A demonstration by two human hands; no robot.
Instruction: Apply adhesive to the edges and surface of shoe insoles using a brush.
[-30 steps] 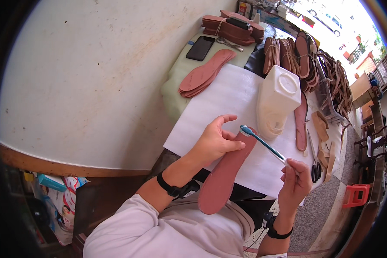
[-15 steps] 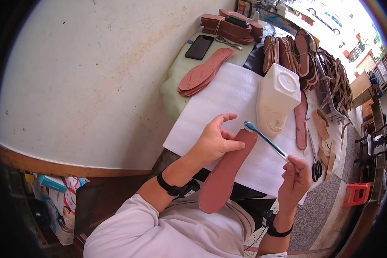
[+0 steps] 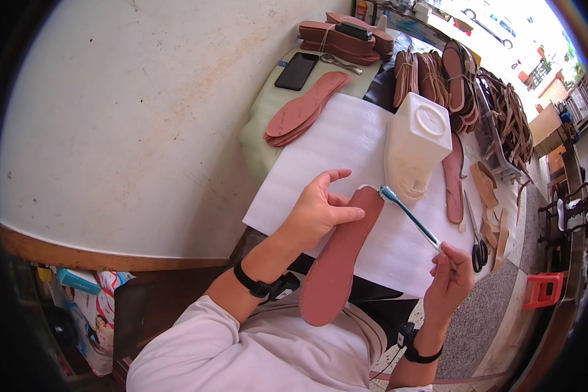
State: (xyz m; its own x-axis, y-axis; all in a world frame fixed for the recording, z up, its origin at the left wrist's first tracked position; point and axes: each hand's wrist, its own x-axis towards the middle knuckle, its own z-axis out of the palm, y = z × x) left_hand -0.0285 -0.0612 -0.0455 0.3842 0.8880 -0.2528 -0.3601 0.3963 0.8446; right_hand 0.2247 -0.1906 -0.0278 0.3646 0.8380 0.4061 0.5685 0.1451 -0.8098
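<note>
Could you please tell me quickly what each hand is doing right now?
Left hand: closed on the reddish-brown insole, thumb on its upper face.
Right hand: closed, holding the blue toothbrush by its handle end.

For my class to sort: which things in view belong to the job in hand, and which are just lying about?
Belong to the job:
reddish-brown sole, in the left hand
blue toothbrush, in the right hand
probably the white container and loose soles

Apparently just lying about:
black phone
red stool
scissors, in neither hand
</note>
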